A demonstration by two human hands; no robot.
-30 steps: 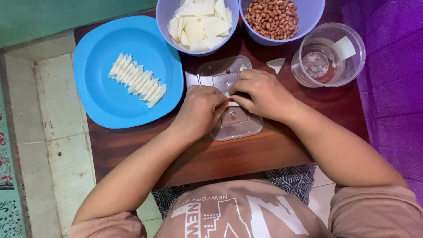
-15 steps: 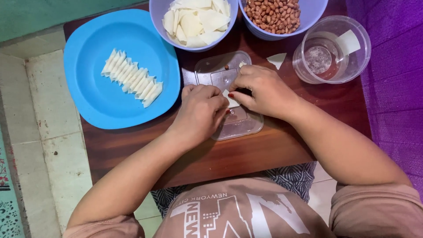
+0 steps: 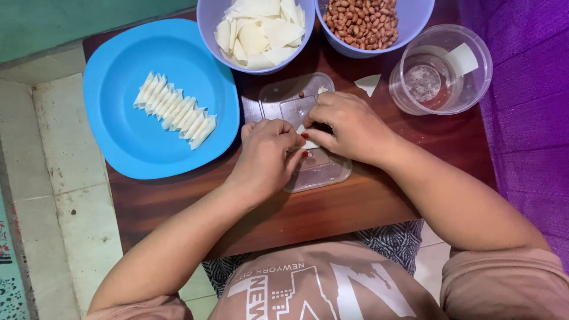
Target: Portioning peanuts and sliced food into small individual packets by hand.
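on the left part of the dark wooden table (image 3: pixel 355 213) sits a blue plate (image 3: pixel 124 142) that overhangs the table's left edge, and on it a row of folded pale wrappers (image 3: pixel 175 111) runs slantwise, each overlapping the next. just right of the plate the left hand (image 3: pixel 267 157) rests over a clear plastic lid (image 3: pixel 320 172) near the middle of the table, its fingers curled narrow and pinching a small pale wrapper piece (image 3: pixel 309 144) (mostly hidden between the two hands). the right hand (image 3: pixel 349 127) meets it from the other side, fingertips closed on the same piece. along the back edge stand a lilac bowl of flat wrapper sheets (image 3: pixel 261 29) and, to its right, a lilac bowl of peanuts (image 3: pixel 363 22). one loose scrap (image 3: pixel 368 84) lies just in front of the peanut bowl, and near the back right corner stands a clear round container (image 3: pixel 441 71).
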